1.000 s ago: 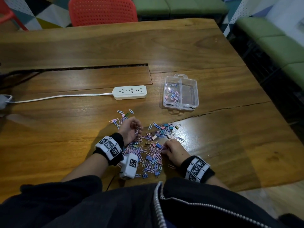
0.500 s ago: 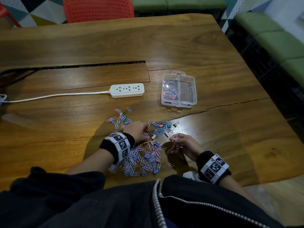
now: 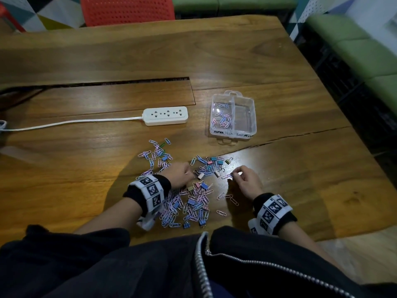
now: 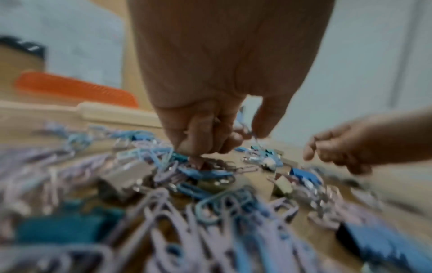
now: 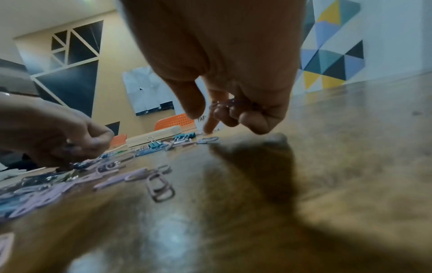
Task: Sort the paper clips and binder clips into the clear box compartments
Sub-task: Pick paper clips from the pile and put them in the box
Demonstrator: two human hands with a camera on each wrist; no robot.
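A heap of pink and blue paper clips (image 3: 193, 203) mixed with small binder clips (image 3: 214, 162) lies on the wooden table near my body. My left hand (image 3: 180, 175) sits in the heap with curled fingers (image 4: 201, 140) holding several paper clips (image 4: 245, 127). My right hand (image 3: 245, 179) is at the heap's right edge; its curled fingers (image 5: 254, 118) hold paper clips (image 5: 229, 103), and the index finger points down at the table. The clear box (image 3: 247, 127) stands farther back, with paper clips (image 3: 223, 120) in its left compartment and its right compartment bare.
A white power strip (image 3: 165, 115) with its cord lies left of the box. A long slot (image 3: 129, 81) cuts the table behind it. A red chair (image 3: 126, 9) stands at the far edge. Green benches (image 3: 354, 50) are on the right.
My right hand has moved forward and right, from the heap's near side to its right edge. My left hand has shifted right, toward the heap's middle.
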